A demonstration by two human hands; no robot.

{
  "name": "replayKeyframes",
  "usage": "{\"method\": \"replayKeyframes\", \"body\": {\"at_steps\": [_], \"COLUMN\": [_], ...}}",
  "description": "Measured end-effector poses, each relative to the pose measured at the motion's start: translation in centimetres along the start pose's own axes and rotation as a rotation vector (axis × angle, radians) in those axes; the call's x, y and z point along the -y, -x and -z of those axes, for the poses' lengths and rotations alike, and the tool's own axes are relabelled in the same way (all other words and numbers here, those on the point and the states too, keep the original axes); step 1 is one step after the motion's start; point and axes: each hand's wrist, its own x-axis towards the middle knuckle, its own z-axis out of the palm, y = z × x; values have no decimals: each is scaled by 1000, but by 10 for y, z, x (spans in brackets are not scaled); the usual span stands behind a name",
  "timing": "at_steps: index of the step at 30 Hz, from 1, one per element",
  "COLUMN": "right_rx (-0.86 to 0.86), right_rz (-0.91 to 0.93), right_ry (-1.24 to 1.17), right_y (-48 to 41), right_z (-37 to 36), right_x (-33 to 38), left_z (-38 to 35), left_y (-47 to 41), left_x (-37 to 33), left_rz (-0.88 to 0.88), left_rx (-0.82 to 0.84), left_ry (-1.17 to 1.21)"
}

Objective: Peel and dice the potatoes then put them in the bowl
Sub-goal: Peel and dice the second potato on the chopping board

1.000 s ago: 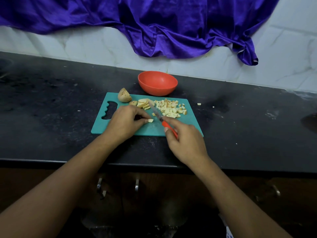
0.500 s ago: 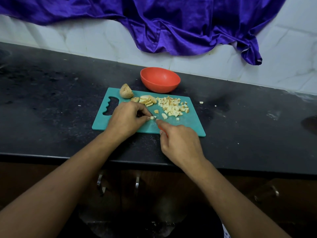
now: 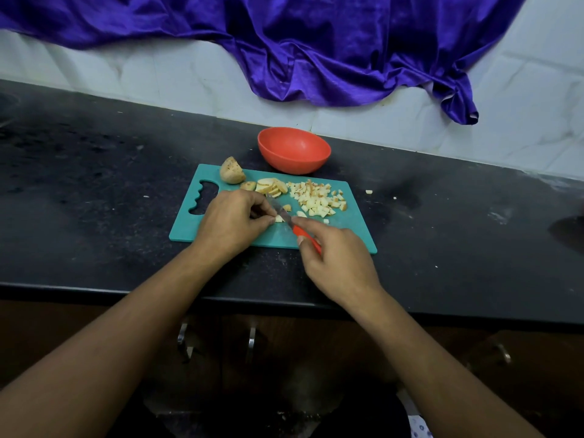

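Between left fingers (image 3: 266,220) and knife (image 3: 283,214), potato piece (image 3: 278,219)

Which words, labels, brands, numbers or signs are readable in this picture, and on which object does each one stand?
None: no text can be read anywhere.
The orange bowl, the teal cutting board, the knife handle and the purple cloth bear no print.
A white scrap with blue marks at the bottom edge: too small and blurred to read.

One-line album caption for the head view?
Left hand pinches a potato bit on the board while the right hand cuts with a knife.
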Motion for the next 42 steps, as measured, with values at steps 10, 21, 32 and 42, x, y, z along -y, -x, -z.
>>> {"method": "replayKeyframes", "body": {"at_steps": [10,21,32,42], "right_rx": [39,0,37,-22], "right_rz": [50,-22,45,-27], "right_ry": [250,8,225,-51], "right_y": [-1,1,4,1], "right_z": [-2,0,-2,11], "right_x": [7,1,12,-12], "left_z": [-1,0,-2,-2], "left_y": [-1,1,1,1], "left_x": [-2,1,1,3], "left_rz": [30,9,17,31], "left_rx": [5,-5,-50,-92], "left_ry": [3,28,65,95]}}
